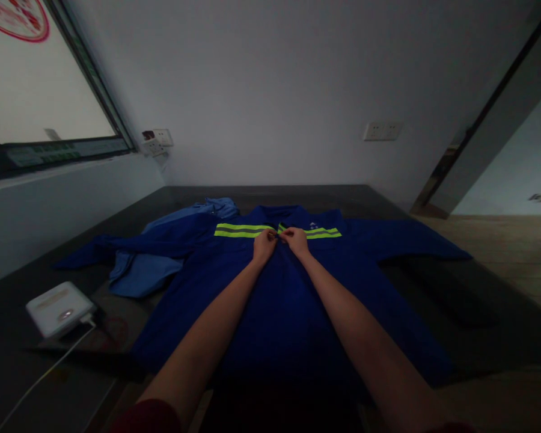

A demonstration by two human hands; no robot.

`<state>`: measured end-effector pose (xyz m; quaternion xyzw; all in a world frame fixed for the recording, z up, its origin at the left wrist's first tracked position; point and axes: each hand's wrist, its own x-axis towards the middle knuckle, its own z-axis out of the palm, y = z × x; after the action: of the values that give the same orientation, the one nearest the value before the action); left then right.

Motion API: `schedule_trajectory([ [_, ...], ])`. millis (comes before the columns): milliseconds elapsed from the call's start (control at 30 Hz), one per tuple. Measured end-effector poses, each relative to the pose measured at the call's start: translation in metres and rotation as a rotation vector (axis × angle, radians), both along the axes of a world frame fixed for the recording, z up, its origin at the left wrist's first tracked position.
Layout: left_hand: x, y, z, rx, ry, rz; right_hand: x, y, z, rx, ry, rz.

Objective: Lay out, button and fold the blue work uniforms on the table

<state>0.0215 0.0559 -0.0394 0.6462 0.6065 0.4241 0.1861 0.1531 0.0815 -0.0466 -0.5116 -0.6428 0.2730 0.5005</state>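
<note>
A dark blue work jacket (270, 313) with a yellow-green reflective band (237, 230) across the chest lies spread on the dark table, its collar away from me. My left hand (264, 243) pinches the jacket's front edge at the middle of the chest. Close beside it, my right hand (296, 240) pinches the opposite front edge at the same height. The fingertips of both hands nearly meet at the band. Whatever small fastening may be between them is too small and dark to make out.
Lighter blue cloth (144, 273) lies partly under the jacket's left sleeve. A white box-shaped device (61, 308) with a plugged-in white cable (45, 376) sits at the table's left. A dark flat object (451, 294) lies at the right. Wall sockets (383, 131) are behind the table (315, 193).
</note>
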Motion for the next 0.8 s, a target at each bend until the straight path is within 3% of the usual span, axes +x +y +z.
schedule_trajectory([
  [433, -0.0045, 0.006, -0.0022, -0.003, -0.058, 0.012, -0.0004, -0.0023, 0.0023, -0.044, 0.048, 0.064],
  [800, -0.0047, 0.0102, -0.0004, -0.014, 0.073, 0.014, 0.0004, -0.0054, -0.0013, 0.096, -0.176, -0.035],
])
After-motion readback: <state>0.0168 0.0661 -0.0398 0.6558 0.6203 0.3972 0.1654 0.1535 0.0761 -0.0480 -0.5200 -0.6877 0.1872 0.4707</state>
